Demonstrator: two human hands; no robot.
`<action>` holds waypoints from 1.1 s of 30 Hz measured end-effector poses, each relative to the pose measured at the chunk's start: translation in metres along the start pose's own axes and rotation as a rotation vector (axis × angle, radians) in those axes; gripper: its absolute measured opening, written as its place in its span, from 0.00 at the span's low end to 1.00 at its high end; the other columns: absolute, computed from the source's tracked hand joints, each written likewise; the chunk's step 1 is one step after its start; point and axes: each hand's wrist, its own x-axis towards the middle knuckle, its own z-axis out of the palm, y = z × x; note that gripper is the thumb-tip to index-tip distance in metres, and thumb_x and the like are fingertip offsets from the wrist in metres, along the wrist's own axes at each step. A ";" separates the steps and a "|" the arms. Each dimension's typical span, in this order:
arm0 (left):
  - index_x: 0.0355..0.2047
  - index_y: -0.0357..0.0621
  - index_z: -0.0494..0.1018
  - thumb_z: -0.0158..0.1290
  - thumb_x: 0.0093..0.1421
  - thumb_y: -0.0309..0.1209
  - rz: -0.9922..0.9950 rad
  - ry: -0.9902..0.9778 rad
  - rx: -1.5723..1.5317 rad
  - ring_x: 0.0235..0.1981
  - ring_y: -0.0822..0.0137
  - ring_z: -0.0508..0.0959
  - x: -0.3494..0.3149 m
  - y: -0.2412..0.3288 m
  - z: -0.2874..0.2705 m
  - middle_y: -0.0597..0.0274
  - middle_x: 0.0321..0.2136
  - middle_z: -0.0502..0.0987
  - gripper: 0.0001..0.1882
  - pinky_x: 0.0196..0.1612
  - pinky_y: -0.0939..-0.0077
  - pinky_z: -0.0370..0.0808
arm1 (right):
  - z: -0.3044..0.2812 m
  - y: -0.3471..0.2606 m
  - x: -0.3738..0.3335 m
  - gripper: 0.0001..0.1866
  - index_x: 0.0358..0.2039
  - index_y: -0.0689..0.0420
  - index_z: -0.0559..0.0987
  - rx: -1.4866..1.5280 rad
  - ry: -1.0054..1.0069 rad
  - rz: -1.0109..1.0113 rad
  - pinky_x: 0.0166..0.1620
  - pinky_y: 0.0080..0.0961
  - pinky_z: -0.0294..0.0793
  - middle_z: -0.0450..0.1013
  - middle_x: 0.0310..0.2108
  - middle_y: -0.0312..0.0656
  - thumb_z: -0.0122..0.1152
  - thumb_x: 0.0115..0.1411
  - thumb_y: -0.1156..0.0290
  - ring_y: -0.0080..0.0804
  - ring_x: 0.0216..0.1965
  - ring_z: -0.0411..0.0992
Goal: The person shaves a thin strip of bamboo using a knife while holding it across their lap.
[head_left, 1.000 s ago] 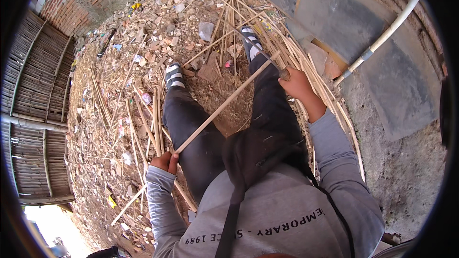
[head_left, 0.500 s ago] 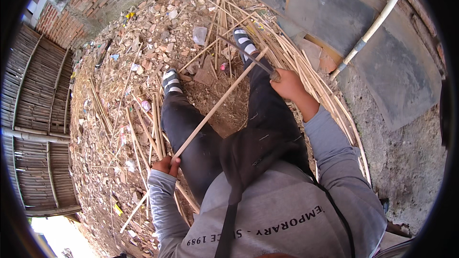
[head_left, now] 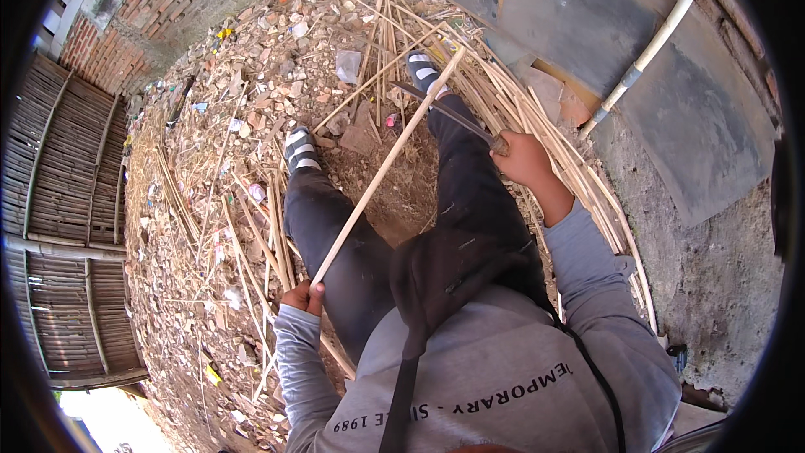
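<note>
Left hand [head_left: 302, 296] is closed around the near end of a pale stick [head_left: 386, 169], thumb on top. Right hand [head_left: 527, 158] is wrapped round the handle of a long knife [head_left: 459, 119]; fingers curled in, little of the handle showing. Neither hand is spread.

Stick position: slants up from the left hand, over the left thigh and the gap between the legs, far end near the right foot. Blade points away and to the left, crossing the stick close to that end. Can't tell from here if steel touches wood.

Writing: one line of dark lettering on the grey shirt [head_left: 495, 365], upside down to me, partly covered by a black strap [head_left: 408, 369]. I spot no brand marks.

Around: legs in dark trousers [head_left: 335, 226] stretch forward, apart, feet in striped footwear [head_left: 300, 149]. Long heap of similar strips [head_left: 524, 117] runs along the outer side of the right leg; smaller bunch [head_left: 277, 239] beside the left. Ground is rubble [head_left: 260, 101] with litter, including a clear plastic piece [head_left: 348, 65] ahead of the feet.

Right side is hemmed in by dark panels [head_left: 579, 21] and a white pipe [head_left: 658, 46]; slatted wall [head_left: 63, 159] far left.
</note>
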 end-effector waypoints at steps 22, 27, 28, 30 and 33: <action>0.35 0.40 0.75 0.49 0.70 0.49 0.216 0.208 0.116 0.27 0.40 0.79 -0.011 0.030 -0.003 0.42 0.22 0.77 0.22 0.31 0.52 0.74 | 0.007 -0.007 -0.054 0.15 0.34 0.62 0.79 0.497 0.207 -0.041 0.35 0.36 0.74 0.76 0.24 0.50 0.71 0.56 0.64 0.46 0.27 0.76; 0.38 0.42 0.75 0.48 0.70 0.47 0.147 0.176 0.133 0.30 0.36 0.79 -0.013 0.025 0.001 0.40 0.24 0.78 0.19 0.33 0.49 0.74 | 0.002 -0.055 -0.045 0.15 0.35 0.58 0.80 0.340 -0.013 -0.221 0.35 0.42 0.73 0.76 0.26 0.54 0.70 0.54 0.60 0.56 0.31 0.76; 0.39 0.42 0.74 0.47 0.70 0.47 0.156 0.169 0.126 0.29 0.35 0.79 -0.014 0.023 0.002 0.39 0.24 0.78 0.19 0.33 0.48 0.74 | 0.003 -0.065 -0.041 0.16 0.35 0.58 0.80 0.257 -0.116 -0.277 0.36 0.44 0.73 0.76 0.27 0.54 0.70 0.54 0.60 0.56 0.32 0.76; 0.38 0.42 0.73 0.47 0.70 0.48 0.137 0.169 0.135 0.29 0.34 0.78 -0.014 0.020 0.006 0.38 0.24 0.77 0.20 0.32 0.47 0.73 | 0.010 -0.081 -0.037 0.17 0.38 0.56 0.81 0.153 -0.197 -0.395 0.38 0.47 0.75 0.78 0.28 0.54 0.70 0.53 0.59 0.56 0.35 0.78; 0.35 0.42 0.71 0.46 0.71 0.49 0.109 0.188 0.164 0.28 0.33 0.77 -0.011 0.016 0.014 0.38 0.22 0.75 0.21 0.30 0.45 0.71 | 0.024 -0.092 -0.022 0.18 0.41 0.56 0.82 0.023 -0.282 -0.459 0.40 0.47 0.76 0.79 0.30 0.54 0.69 0.53 0.59 0.55 0.37 0.78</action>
